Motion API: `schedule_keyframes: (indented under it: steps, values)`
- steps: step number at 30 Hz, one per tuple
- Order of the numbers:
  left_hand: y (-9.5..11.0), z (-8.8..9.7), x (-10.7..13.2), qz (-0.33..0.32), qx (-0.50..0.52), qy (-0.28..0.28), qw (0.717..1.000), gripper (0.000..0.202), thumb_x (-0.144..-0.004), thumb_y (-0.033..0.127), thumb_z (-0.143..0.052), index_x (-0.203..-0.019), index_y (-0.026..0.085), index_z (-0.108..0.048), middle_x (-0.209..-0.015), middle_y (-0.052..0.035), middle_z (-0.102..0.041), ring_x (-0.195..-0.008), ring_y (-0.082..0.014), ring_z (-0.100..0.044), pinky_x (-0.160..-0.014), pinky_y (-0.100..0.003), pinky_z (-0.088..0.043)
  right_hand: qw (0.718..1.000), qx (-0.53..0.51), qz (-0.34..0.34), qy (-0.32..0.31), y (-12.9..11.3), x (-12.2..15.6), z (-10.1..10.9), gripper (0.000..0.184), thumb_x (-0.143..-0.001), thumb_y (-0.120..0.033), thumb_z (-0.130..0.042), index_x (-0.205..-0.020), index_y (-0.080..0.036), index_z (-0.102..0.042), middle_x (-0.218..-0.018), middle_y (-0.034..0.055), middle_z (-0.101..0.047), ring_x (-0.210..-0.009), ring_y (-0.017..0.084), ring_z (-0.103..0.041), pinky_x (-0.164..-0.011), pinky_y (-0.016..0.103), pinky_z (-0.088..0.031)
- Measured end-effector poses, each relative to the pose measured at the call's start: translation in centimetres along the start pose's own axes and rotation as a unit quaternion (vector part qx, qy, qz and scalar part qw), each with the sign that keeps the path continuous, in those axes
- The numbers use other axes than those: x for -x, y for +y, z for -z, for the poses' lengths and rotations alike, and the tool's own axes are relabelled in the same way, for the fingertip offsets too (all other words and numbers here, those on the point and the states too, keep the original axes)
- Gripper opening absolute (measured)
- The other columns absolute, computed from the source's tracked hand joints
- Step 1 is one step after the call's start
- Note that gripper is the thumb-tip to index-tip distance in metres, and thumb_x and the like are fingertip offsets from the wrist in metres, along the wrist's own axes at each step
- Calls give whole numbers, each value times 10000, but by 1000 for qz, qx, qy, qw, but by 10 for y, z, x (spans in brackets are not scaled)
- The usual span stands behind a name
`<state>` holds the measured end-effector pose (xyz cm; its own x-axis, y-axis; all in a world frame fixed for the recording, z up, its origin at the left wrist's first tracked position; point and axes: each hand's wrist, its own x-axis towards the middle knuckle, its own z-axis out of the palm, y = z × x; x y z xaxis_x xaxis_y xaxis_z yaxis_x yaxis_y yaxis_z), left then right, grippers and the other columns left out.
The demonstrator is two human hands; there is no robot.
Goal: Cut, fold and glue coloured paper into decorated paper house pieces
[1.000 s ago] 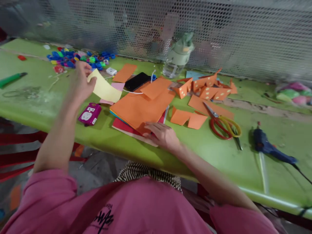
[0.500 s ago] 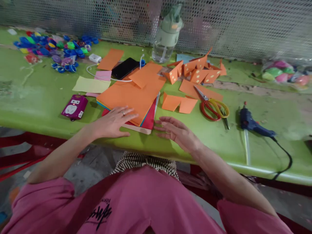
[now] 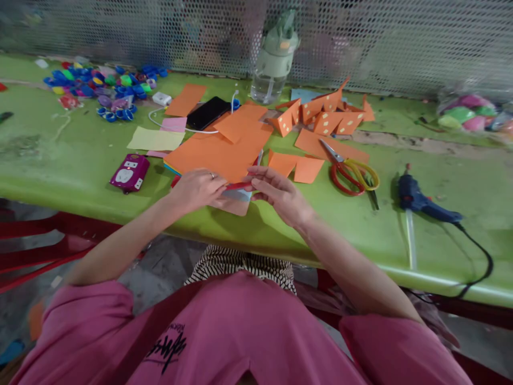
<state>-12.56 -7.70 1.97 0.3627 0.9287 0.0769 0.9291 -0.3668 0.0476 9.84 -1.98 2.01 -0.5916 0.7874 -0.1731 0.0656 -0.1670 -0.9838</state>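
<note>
A stack of coloured paper (image 3: 224, 155), orange on top, lies before me at the table's front edge. My left hand (image 3: 199, 191), a ring on one finger, is curled over its near edge, thumb side towards me. The near edges of the orange sheets and a red sheet (image 3: 239, 185) are raised. Beneath them show a pale blue sheet and a pinkish pad (image 3: 232, 205). At the right near corner, my right hand (image 3: 278, 195) has its thumb and fingers closed about the red sheet's edge. The fingertips of my left hand are partly hidden.
Folded orange paper (image 3: 306, 168), scissors (image 3: 352, 174) and a glue gun (image 3: 425, 200) lie to the right. Dotted orange strips (image 3: 328, 115) and a bottle (image 3: 274, 67) stand behind. Leftwards are a phone (image 3: 209, 112), a purple power adapter (image 3: 129, 172) and small coloured pieces (image 3: 104, 85).
My left hand has gone from lying flat on the stack to curling round its near edge, which has lifted. My right hand has moved inward to the red sheet's corner.
</note>
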Motion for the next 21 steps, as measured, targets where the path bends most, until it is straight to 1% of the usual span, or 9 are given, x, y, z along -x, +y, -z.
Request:
schedule_keyframes:
  steps: [3,6,10,13,15,16,18,20,21]
  values:
    - [-7,7,-3,51,8,6,999,342,-1025,294,-406,-1006,168,-723,-903,-110,-769,-919,-266,-723,-789,-360,-521,997,56,48,10,-1,4,6,376,-896,-434,-650,-1189,-202,-613,-1204,92,-713,-970,155,-685,-800,306,-580]
    - [-13,9,-2,76,59,-2,995,296,-1011,333,-474,-1118,165,-694,-1012,-104,-774,-956,-260,-723,-739,-322,-498,977,184,106,-3,5,13,8,311,-917,-422,-636,-1123,-189,-655,-1088,79,-736,-858,144,-673,-735,302,-572]
    - [-10,6,4,73,92,-14,993,268,-989,353,-548,-1140,175,-681,-1090,-91,-769,-1014,-249,-716,-778,-306,-493,889,399,204,-94,19,25,4,185,-954,-347,-617,-1022,-202,-709,-1027,77,-744,-922,192,-691,-814,363,-592]
    - [-15,5,7,58,113,-20,992,280,-957,403,-608,-1115,187,-691,-1056,-81,-774,-997,-231,-713,-816,-304,-501,843,465,257,-86,29,29,1,178,-982,-307,-584,-1074,-211,-703,-1098,90,-740,-1013,229,-697,-880,413,-602]
    - [-35,9,8,82,119,24,989,291,-959,422,-600,-1121,197,-689,-1096,-79,-768,-1021,-218,-702,-871,-308,-500,840,458,279,-80,33,29,1,196,-996,-305,-566,-1114,-214,-693,-1106,83,-746,-1013,224,-707,-892,412,-609]
    - [-51,13,9,123,114,61,984,280,-980,401,-560,-1124,197,-687,-1134,-79,-760,-1049,-213,-692,-911,-314,-494,842,451,287,-79,34,28,1,201,-1001,-300,-558,-1129,-218,-690,-1111,77,-748,-1016,218,-711,-898,407,-610]
    - [-92,21,10,258,87,106,956,287,-1001,335,-499,-1173,177,-666,-1217,-101,-729,-1117,-222,-665,-971,-331,-482,844,443,294,-72,36,28,2,205,-1004,-288,-548,-1139,-222,-687,-1113,71,-751,-1014,212,-719,-894,397,-616]
    - [-133,28,12,406,65,63,909,347,-974,266,-530,-1296,165,-606,-1350,-119,-661,-1252,-239,-605,-1055,-341,-445,844,444,295,-67,36,29,2,205,-1002,-277,-544,-1136,-223,-689,-1112,73,-752,-1006,210,-725,-879,386,-622]
    - [-151,29,12,441,62,52,894,399,-949,254,-567,-1330,136,-583,-1379,-153,-636,-1291,-272,-582,-1075,-371,-438,843,444,296,-63,36,30,2,202,-1000,-275,-543,-1126,-222,-691,-1106,76,-752,-996,210,-728,-867,380,-625]
